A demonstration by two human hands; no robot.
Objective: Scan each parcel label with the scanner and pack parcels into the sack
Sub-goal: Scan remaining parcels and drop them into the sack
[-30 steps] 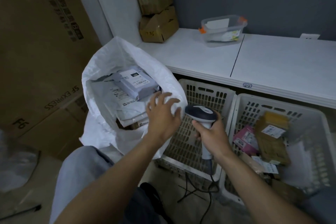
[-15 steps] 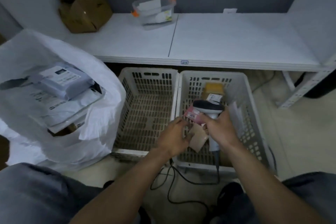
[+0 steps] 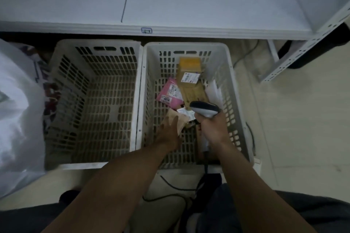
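Observation:
My right hand [image 3: 214, 130] grips the handle of the grey-and-white scanner [image 3: 205, 110], its head held over the right basket [image 3: 236, 100]. My left hand [image 3: 167, 132] reaches into that basket with straight fingers touching a small brown paper parcel [image 3: 180, 120]. Further back in the basket lie a pink parcel [image 3: 170, 93] with white labels and a long brown box [image 3: 190, 81] with a white label. The white sack [image 3: 17, 115] stands at the left edge; its opening is out of view.
An empty slotted basket [image 3: 94, 104] stands left of the right basket. Both baskets sit under the front edge of a white shelf [image 3: 170, 5]. The scanner's black cable [image 3: 170, 189] trails on the floor between my knees. A white metal rack leg [image 3: 303, 47] is at the right.
My view has swung from the sack down to the baskets. My left hand left the sack's rim and went into the right basket onto the brown parcel. The scanner moved over that basket.

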